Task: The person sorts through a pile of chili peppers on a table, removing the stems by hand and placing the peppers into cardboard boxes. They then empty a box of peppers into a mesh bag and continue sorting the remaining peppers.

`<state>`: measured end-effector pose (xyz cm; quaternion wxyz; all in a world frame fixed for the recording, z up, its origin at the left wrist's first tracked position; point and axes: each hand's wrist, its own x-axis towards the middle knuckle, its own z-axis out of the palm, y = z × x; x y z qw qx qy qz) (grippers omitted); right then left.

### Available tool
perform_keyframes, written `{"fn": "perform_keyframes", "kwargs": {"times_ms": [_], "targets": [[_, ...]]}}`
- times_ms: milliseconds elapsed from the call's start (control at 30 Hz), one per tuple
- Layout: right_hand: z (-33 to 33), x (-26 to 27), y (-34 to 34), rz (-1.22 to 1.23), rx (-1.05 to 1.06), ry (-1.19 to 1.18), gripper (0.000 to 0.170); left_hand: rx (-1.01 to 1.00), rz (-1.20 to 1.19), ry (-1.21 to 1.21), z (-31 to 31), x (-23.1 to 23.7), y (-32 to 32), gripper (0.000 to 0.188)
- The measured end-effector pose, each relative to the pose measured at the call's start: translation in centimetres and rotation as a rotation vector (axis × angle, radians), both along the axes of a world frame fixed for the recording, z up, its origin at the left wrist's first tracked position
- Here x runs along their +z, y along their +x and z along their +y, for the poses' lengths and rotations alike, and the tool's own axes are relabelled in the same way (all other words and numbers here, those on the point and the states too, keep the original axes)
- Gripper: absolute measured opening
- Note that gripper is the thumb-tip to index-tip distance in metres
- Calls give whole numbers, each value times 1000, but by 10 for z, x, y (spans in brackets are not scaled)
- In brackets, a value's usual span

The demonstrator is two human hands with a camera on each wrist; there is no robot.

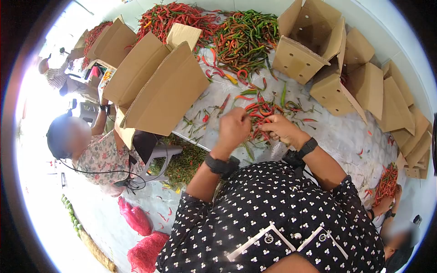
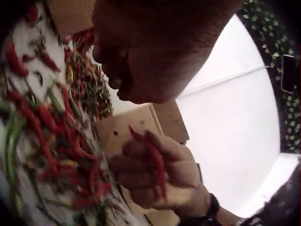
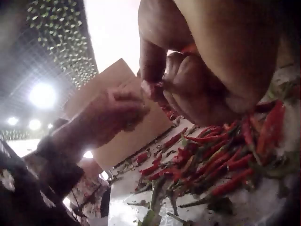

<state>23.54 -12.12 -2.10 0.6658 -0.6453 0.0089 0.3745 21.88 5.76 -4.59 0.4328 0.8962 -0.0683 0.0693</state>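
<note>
My right hand (image 1: pixel 284 129) pinches a red chili pepper (image 2: pixel 155 162) between thumb and fingers; the left wrist view shows the pepper lying along the curled fingers. Close by, my left hand (image 1: pixel 234 129) is raised with its fingers curled in, and nothing shows between them in the left wrist view. Beneath both hands lies a small pile of red chilies (image 3: pixel 211 160), some with green stems. Loose green stems (image 1: pixel 195 129) and a green chili (image 1: pixel 283 93) are scattered around it on the pale, plastic-covered table (image 1: pixel 334 132).
A large heap of green and red chilies (image 1: pixel 246 41) and a red heap (image 1: pixel 175 20) lie at the back. Cardboard boxes (image 1: pixel 166 88) stand left, with more boxes (image 1: pixel 300 59) to the right. One person (image 1: pixel 104 154) sits at left; another person's hands (image 1: pixel 387 204) are at lower right.
</note>
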Motion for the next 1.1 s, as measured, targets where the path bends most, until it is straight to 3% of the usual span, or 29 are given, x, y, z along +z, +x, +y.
{"fn": "perform_keyframes", "kwargs": {"times_ms": [33,100,167,200,300,367,433,500,567,600,667,833,900,1000,1067,1100], "targets": [[-6,-3,2,85,-43,-4,12,103,-122,146,12,-5,4,11],[-17,-14,7,171,-90,-4,12,246,-85,424,49,-23,16,21],[-28,-31,13,117,-125,284,15,337,-108,650,78,-22,17,23],[-33,-38,16,260,-154,398,17,334,-106,651,84,-26,17,23],[-28,-34,15,327,-235,433,16,362,6,738,92,-42,24,24],[-27,-35,13,315,-216,442,17,383,247,665,89,-50,28,24],[-29,-34,10,305,-201,449,18,339,192,560,95,-61,30,25],[-30,-29,8,170,-132,309,18,297,135,457,99,-67,31,26],[-28,-29,9,170,-117,266,17,194,255,-5,86,-37,24,22],[-26,-29,9,168,-99,223,17,194,256,-5,77,-30,21,22],[-14,-17,5,136,-97,185,19,-17,530,-711,53,-18,17,16],[5,-5,4,-9,-40,27,26,-64,589,-802,5,-3,8,14],[9,-14,4,-187,-87,-52,28,-43,599,-844,-3,-3,8,14],[7,-8,3,-203,-153,13,24,-54,511,-761,-9,-2,7,13],[3,-16,5,-206,-141,-5,22,-71,266,-531,-14,6,3,13],[0,-20,6,-210,-130,-23,20,-72,267,-531,-13,4,3,13]]}}
